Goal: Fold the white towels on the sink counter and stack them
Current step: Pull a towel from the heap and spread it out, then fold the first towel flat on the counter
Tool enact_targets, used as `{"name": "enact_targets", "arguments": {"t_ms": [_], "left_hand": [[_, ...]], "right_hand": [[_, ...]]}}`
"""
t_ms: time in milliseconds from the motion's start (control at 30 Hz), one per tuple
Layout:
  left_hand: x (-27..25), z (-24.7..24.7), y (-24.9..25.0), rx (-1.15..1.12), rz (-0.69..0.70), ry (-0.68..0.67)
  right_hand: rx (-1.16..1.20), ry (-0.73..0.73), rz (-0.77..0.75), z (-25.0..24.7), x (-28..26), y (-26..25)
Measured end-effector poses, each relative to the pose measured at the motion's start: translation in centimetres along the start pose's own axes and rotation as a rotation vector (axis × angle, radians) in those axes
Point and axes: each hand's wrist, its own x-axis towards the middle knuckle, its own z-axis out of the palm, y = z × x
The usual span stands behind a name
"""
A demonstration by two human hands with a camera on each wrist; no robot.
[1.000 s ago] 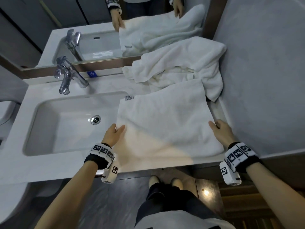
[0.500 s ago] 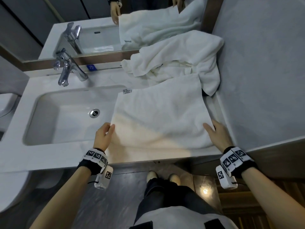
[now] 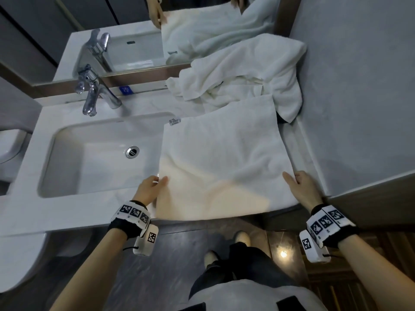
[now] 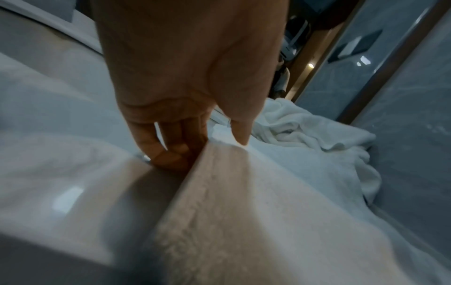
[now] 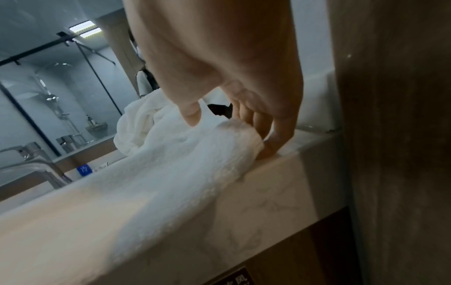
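A flat white towel lies spread on the counter to the right of the basin, and its near edge hangs over the counter front. My left hand pinches its left edge, thumb on top and fingers underneath, as the left wrist view shows. At the right edge my right hand grips the towel, thumb over it and fingers curled down beside it. Behind it, a crumpled pile of white towels sits against the mirror, partly under the flat towel's far edge.
The sink basin with its drain is left of the towel. A chrome faucet stands behind it. A grey wall closes the counter's right side. The mirror runs along the back.
Both hands stay at the towel's side edges. The left thumb now lies on top of the left edge. The towel has hardly moved.
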Motion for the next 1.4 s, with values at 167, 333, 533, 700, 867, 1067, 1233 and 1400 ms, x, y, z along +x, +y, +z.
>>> {"name": "enact_targets", "arguments": {"t_ms": [167, 333, 533, 700, 867, 1067, 1233, 1400], "left_hand": [[-1.2, -0.6, -1.6, -0.032, -0.007, -0.125], [-2.0, -0.3, -2.3, -0.07, 0.027, -0.075], [-3.2, 0.0, -3.9, -0.154, 0.033, -0.044], [-4.7, 0.1, -4.7, -0.131, 0.212, -0.009], [-6.5, -0.7, -5.1, -0.185, 0.361, -0.086], [-6.7, -0.5, -5.6, -0.121, 0.471, -0.026], [-6.4, -0.9, -6.7, 0.0, 0.627, 0.133], [-6.3, -1.2, -5.2, -0.143, 0.505, 0.106]], "right_hand": [[0.047, -0.016, 0.089, 0.3, -1.3, 1.1], [0.169, 0.076, 0.04, -0.1, -2.7, 1.1], [0.083, -0.018, 0.038, -0.5, -4.9, 2.0], [0.03, -0.15, -0.003, -0.6, -6.5, 2.5], [-0.02, -0.269, -0.109, -1.4, -7.7, 2.4], [-0.041, -0.083, -0.278, -1.4, -7.6, 2.1], [-0.212, 0.041, -0.522, -2.6, -7.8, 1.7], [-0.04, -0.022, -0.496, -2.8, -7.9, 0.0]]}}
